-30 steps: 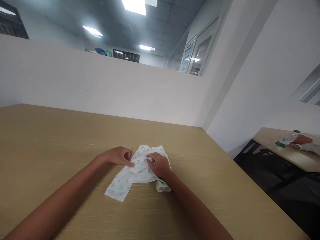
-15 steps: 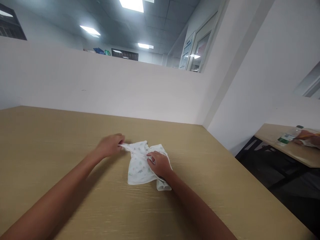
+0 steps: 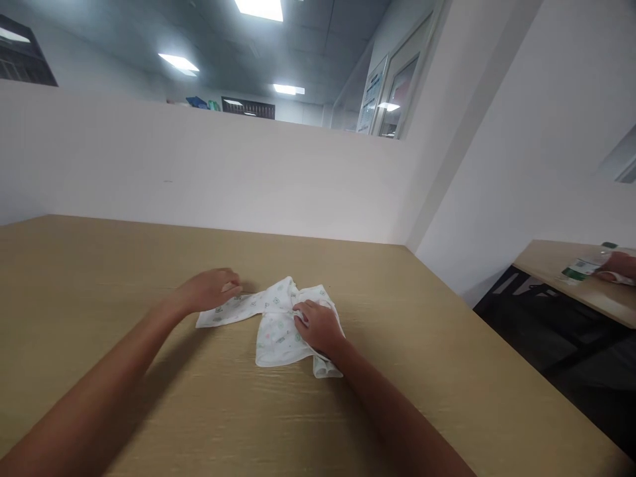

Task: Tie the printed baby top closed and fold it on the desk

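The small printed garment (image 3: pixel 278 321) lay on the bench (image 3: pixel 447 397). The left hand (image 3: pixel 209 291) pinched its sleeve outward; the right hand (image 3: pixel 320 326) pressed flat on the middle. Keeping that anchor firm would draw the sleeve smooth.

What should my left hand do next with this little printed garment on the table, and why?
Probably smooth the stretched-out part flat. The left hand rests on the end of the garment that reaches left across the table, and it looks wrinkled there, while the right hand pins the bunched middle.
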`<state>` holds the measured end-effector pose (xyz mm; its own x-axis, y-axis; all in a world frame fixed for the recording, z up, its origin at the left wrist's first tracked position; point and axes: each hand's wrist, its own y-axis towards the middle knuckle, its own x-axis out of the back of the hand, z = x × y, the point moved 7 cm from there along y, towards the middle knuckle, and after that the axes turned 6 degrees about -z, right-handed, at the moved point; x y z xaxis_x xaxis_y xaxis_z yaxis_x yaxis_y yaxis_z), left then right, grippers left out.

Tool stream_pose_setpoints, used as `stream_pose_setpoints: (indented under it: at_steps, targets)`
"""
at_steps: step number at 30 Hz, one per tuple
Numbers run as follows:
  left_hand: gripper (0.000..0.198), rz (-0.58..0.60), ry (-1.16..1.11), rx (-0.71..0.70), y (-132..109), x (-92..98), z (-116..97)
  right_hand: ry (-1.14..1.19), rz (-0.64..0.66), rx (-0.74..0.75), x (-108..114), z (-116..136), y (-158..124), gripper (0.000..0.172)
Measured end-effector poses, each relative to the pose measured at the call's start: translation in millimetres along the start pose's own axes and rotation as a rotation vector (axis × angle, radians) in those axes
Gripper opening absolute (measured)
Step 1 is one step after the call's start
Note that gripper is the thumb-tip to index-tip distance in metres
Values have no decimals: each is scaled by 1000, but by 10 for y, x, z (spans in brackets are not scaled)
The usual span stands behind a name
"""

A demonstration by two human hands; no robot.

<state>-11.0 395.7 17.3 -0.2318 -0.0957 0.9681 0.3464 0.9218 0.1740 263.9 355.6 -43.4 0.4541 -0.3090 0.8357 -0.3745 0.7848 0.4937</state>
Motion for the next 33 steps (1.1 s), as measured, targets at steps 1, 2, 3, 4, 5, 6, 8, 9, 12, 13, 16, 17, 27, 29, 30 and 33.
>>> stream_pose_setpoints:
  at_steps: [1,2,3,4,5,6,8,9,12,13,16,17,27,29,30,33]
  targets:
    - [50,-60,-29,-44,43,-40,-112,5,-4,5,4,2,0,23]
    - [53,-93,-32,-72,77,-127,-208,12,-11,8,10,2,1,24]
    - [56,-103,-25,-79,101,-252,-276,23,-18,9,16,1,1,24]
    - [60,-96,-31,-56,117,-401,-304,37,-26,7,22,-3,2,24]
    - [63,-58,-44,-49,124,-571,-321,53,-35,3,27,-10,3,24]
    - [66,-15,-52,-31,124,-734,-307,69,-43,-4,30,-19,5,24]
    - [70,45,-49,-7,115,-975,-231,97,-57,-18,32,-39,6,24]
    - [71,58,-43,-1,110,-1045,-183,109,-64,-23,30,-49,6,23]
    - [71,54,-32,-10,104,-1094,-65,138,-78,-29,20,-68,2,23]
    - [70,47,-33,-19,105,-1081,-43,145,-81,-35,17,-74,2,23]
    - [70,9,-64,-75,115,-1013,-49,170,-117,-102,55,-111,28,25]
    - [70,-18,-89,-95,121,-977,-71,186,-136,-148,89,-133,49,27]
    - [52,-398,-470,-375,-121,-488,-1181,450,-204,-245,930,-143,63,27]
    - [56,-330,-461,-512,-245,-547,-1477,329,-235,-292,1117,-259,-166,36]
    - [57,-289,-453,-563,-296,-592,-1578,260,-216,-311,1166,-308,-296,43]
    - [53,-194,-443,-621,-360,-734,-1693,169,8,-407,1057,-392,-689,59]
